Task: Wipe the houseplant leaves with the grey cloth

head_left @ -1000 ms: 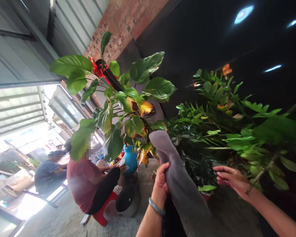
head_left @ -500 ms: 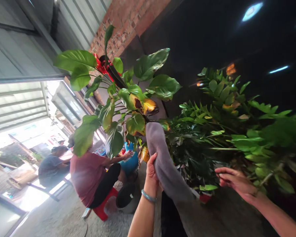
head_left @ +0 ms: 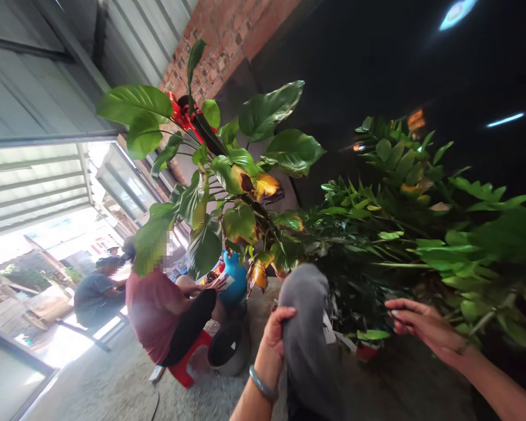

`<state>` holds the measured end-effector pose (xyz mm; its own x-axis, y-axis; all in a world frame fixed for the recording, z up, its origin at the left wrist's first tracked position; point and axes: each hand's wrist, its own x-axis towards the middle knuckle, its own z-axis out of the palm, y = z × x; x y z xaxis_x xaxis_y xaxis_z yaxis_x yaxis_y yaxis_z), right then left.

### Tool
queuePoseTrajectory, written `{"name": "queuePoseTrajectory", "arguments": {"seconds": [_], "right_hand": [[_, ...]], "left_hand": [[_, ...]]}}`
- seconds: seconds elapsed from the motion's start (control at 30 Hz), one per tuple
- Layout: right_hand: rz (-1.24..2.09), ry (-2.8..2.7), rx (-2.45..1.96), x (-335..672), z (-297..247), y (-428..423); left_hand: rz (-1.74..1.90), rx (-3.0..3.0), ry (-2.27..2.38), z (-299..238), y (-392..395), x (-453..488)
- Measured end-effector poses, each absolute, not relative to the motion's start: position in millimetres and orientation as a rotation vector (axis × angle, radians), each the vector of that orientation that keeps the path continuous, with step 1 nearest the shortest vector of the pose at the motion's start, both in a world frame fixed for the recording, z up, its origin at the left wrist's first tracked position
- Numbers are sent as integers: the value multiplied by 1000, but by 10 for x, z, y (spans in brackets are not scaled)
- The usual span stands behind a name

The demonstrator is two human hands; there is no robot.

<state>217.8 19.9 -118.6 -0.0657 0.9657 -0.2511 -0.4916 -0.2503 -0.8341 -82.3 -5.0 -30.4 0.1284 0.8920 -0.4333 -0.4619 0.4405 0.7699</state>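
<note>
My left hand (head_left: 275, 342) is closed on a grey cloth (head_left: 305, 327) that hangs in front of a large-leaved potted plant (head_left: 228, 175) with some yellowed leaves. A bangle sits on that wrist. My right hand (head_left: 418, 324) is stretched out flat, fingers apart, against the stems of a bushy small-leaved plant (head_left: 403, 234) to the right. It holds nothing that I can see.
A seated person in a red shirt (head_left: 158, 316) sits on a red stool (head_left: 188, 365) at the left, beside a blue gas cylinder (head_left: 234, 283) and a dark pot (head_left: 228, 351). Another person (head_left: 94, 292) sits farther out by the open doorway. A dark glossy wall (head_left: 398, 64) stands behind the plants.
My left hand has pulled the grey cloth down and away from the yellowed leaves. My right hand has stayed almost still at the bushy plant.
</note>
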Motion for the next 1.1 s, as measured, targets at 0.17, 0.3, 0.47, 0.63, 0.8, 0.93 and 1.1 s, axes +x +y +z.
{"name": "queuePoseTrajectory", "arguments": {"seconds": [0.17,0.3,0.47,0.63,0.8,0.93,1.1], "right_hand": [[1576,-588,-1003,2112,-1017,145],[1559,-557,-1020,2100,-955,94],[1505,-602,-1043,2155,-1026,143],[1495,-604,-1066,2156,-1051,69],[1589,-710,-1132,1830,-1089,-456],[1504,-843,-1269,1580,-1220,-805],[1387,-1022,-1245,1488,-1173,-873]], "left_hand": [[1198,488,1000,-58,194,-536],[897,426,1178,-506,-47,-252],[855,417,1124,-1022,-514,-170],[1030,393,1019,-1013,-602,-121],[1168,420,999,-1000,-574,49],[1215,462,1051,-1064,-620,129],[1243,486,1066,-1097,-679,72]]}}
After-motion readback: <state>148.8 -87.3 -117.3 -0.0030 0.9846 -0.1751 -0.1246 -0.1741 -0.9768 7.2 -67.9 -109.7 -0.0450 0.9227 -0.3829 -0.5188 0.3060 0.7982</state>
